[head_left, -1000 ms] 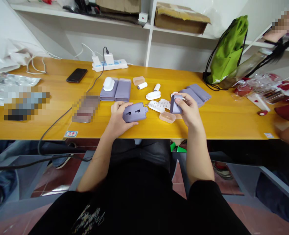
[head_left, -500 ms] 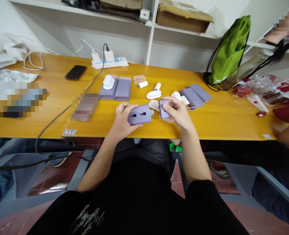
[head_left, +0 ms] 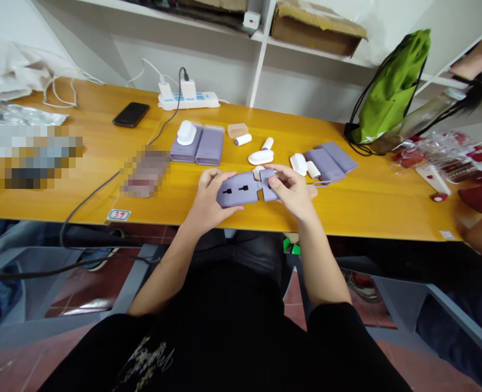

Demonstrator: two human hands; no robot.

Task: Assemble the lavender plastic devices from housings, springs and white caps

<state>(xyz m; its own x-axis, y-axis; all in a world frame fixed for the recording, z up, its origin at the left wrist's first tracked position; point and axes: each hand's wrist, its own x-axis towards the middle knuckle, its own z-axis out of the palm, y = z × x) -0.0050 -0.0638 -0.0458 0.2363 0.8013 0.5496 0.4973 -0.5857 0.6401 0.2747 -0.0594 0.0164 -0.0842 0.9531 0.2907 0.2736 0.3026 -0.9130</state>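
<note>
My left hand [head_left: 208,202] grips a long purple plastic casing [head_left: 236,191] that has two black T-shaped slots on its upper face. Closed around a shorter purple end piece [head_left: 267,187] is my right hand [head_left: 292,190], its thumb on top. The two purple parts meet end to end above the table's front, with a small gap showing at their joint. Behind them lie a white oval part [head_left: 260,157] and a small white cylinder [head_left: 267,143]. Partly hidden behind my right hand is a pale pinkish piece [head_left: 312,191].
Two purple boxes [head_left: 210,146] stand at the back left, a white rounded part [head_left: 186,133] on one. Purple flat cases [head_left: 326,163] lie right, beside white pieces [head_left: 298,164]. A power strip [head_left: 200,100], phone [head_left: 131,115] and green bag [head_left: 396,87] are farther back. A cable [head_left: 88,204] crosses the left side.
My right hand has brought the short purple end piece left against the long casing; they were apart before. The view has shifted slightly.
</note>
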